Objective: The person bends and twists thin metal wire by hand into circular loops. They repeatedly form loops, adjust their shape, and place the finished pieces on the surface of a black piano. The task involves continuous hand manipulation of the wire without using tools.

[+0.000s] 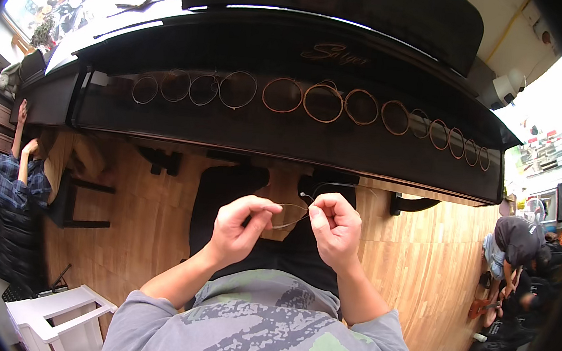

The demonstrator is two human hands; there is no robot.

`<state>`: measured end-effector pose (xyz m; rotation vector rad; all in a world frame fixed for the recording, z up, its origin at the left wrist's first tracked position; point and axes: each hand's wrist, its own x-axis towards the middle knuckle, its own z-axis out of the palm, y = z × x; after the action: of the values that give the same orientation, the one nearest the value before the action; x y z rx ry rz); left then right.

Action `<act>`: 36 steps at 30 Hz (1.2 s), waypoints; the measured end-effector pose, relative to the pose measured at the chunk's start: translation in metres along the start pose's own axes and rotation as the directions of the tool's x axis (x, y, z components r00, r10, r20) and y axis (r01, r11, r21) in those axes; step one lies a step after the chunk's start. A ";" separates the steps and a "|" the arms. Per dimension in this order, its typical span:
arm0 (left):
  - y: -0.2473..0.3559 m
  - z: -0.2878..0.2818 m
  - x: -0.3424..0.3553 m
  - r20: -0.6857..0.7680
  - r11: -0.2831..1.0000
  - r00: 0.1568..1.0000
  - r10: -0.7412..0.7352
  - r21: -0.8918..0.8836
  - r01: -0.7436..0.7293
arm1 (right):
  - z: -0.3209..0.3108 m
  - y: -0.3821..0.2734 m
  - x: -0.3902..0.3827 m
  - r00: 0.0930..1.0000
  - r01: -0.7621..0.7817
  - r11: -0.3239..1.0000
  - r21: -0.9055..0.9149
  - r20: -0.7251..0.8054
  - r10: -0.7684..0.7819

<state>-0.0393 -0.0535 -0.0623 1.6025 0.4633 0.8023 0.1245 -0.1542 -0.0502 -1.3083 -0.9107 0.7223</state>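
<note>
My left hand point(239, 229) and my right hand point(335, 230) are raised over my lap, close together but apart. A thin coiled instrument string point(294, 206) runs between them, pinched at the fingertips of both. One end with a small pale ball point(303, 195) sticks up beside my right thumb and forefinger. Ahead of my hands, a row of similar coiled strings lies along the glossy black piano lid point(165, 122). Toward the left the coils are silvery point(236, 109); most of those in the middle and at the right are copper-coloured point(320, 121).
The piano's front edge runs across just beyond my hands, above the wooden floor point(414, 254). At the left, a person in a plaid shirt point(3, 174) sits touching the piano's end. Another person in dark clothes point(516, 236) bends over at the right. A white wooden stand point(47, 329) is at lower left.
</note>
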 end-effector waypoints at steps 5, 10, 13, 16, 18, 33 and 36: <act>0.021 0.018 0.017 0.250 0.895 0.924 0.291 0.270 -0.355 | -0.019 0.003 -0.003 0.996 -0.088 0.993 0.077 -0.024 0.090; 0.031 0.057 0.034 0.408 0.855 0.868 0.284 0.302 -0.422 | -0.045 0.005 0.000 0.994 -0.063 0.998 0.029 -0.082 0.065; 0.038 0.087 0.046 0.451 0.853 0.852 0.266 0.302 -0.426 | -0.070 0.001 -0.001 0.994 -0.055 0.996 0.073 -0.089 0.061; 0.046 0.112 0.055 0.486 0.830 0.827 0.282 0.309 -0.464 | -0.090 -0.003 -0.005 0.991 -0.069 0.980 0.187 -0.103 0.089; 0.046 0.124 0.059 0.490 0.810 0.816 0.306 0.316 -0.494 | -0.102 -0.009 -0.008 0.987 -0.090 0.969 0.232 -0.111 0.119; 0.042 0.068 0.080 0.302 0.733 0.870 0.389 0.470 -0.491 | -0.080 -0.010 0.011 0.974 -0.204 0.977 0.060 0.115 0.196; 0.035 0.036 0.081 0.236 0.812 0.906 0.353 0.405 -0.421 | -0.061 -0.017 0.027 0.943 -0.266 0.964 0.029 0.215 0.253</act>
<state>0.0369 -0.0296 -0.0107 2.2233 0.2143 0.9129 0.1905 -0.1627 -0.0309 -1.3321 -0.8855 1.1022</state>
